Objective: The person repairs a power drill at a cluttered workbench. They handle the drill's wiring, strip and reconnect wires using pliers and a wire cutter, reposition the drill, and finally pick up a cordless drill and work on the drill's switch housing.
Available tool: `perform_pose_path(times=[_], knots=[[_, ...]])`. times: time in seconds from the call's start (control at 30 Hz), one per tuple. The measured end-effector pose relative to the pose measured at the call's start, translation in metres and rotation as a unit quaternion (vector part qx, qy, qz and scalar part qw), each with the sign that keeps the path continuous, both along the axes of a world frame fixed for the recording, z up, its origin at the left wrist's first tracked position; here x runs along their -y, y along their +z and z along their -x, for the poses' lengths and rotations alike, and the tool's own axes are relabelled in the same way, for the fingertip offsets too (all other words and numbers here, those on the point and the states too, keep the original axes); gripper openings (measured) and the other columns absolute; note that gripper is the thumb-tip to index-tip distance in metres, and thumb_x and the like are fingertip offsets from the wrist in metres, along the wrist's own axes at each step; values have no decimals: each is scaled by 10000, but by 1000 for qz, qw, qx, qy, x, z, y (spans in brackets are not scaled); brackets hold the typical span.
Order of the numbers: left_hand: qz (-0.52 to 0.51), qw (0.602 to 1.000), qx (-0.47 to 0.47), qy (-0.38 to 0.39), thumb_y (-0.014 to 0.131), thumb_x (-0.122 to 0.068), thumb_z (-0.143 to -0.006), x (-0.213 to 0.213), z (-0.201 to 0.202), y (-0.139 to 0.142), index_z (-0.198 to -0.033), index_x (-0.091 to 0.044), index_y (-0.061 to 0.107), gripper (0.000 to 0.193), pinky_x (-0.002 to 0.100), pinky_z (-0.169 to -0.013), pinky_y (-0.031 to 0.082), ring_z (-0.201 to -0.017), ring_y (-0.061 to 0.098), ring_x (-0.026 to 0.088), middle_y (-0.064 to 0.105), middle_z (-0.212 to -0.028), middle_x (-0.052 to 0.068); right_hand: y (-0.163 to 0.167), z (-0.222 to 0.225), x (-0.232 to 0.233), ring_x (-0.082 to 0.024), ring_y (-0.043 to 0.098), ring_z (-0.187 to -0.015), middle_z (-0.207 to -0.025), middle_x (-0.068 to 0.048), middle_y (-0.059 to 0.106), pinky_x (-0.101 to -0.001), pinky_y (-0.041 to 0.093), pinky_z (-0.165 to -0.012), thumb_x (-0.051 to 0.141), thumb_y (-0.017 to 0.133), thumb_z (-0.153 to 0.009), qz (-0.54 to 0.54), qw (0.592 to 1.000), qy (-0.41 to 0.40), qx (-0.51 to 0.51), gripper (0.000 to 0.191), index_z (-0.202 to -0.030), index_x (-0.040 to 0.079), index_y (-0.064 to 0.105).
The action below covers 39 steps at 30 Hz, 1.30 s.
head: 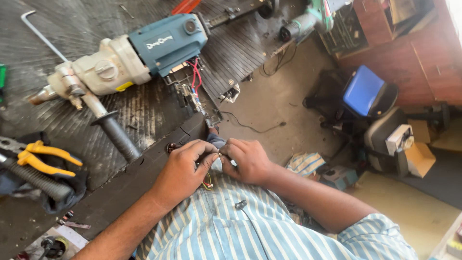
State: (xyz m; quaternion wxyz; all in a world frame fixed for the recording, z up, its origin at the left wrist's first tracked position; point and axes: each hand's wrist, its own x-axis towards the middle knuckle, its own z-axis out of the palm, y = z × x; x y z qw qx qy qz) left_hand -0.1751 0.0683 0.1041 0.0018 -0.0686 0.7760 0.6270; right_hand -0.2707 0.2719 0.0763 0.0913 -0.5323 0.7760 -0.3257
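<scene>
My left hand (185,166) and my right hand (245,161) meet at the bench's front edge, fingertips pinched together on a small wired part (217,155) that is mostly hidden between them. Thin coloured wires (207,183) hang below my left hand. A large power drill (130,55) with a blue motor housing, cream gearbox and black side handle lies on the ribbed black bench mat (144,110) above my hands. Red and black wires (195,77) spill from its open rear.
Yellow-handled pliers (41,156) lie at the left on dark cloth. A bent metal rod (41,33) lies at the top left. A green power tool (308,19) sits at the top. A blue office chair (365,91) and cardboard boxes (418,156) stand on the floor at right.
</scene>
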Motion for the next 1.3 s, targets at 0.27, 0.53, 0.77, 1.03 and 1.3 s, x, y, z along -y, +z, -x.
perform_pose_path(times=[0.27,0.53,0.77,1.03,1.3], knots=[[273,921,-199,-193,639,-60,-911,-13,11,-22,-1094,31,636,204,372,-788,580,-918,706,287,669,-993,135,-41,-39,-26,-156,562,-641,-774,-42,588,-306,472,-574,102,590,-990,10,669,-302,679,52,-985,67,629],[221,924,-262,-170,661,-63,-903,1,22,-39,-1085,8,633,197,371,-775,582,-901,703,278,682,-1024,134,-19,-17,-26,-142,619,-730,-928,-78,623,-292,508,-611,137,667,-981,21,682,-265,682,152,-1113,65,641],[-75,994,76,-13,697,-93,-956,-14,8,-21,-1023,8,679,123,283,-576,556,-649,698,128,694,-890,71,5,15,-9,-173,679,-814,-1066,-45,682,-319,509,-619,115,816,-879,74,989,-6,-125,289,-1144,94,703],[-76,988,131,38,715,-101,-930,-2,8,-2,-968,6,694,115,268,-533,529,-599,667,86,721,-769,54,24,43,21,-156,660,-807,-1034,-37,669,-303,514,-628,166,813,-842,50,967,117,-221,274,-1077,61,717],[-71,982,151,85,715,-101,-899,6,20,15,-924,8,701,113,278,-531,548,-591,697,84,731,-762,56,44,75,47,-163,590,-688,-805,-9,533,-320,461,-535,184,782,-809,56,934,221,-275,214,-951,58,683]])
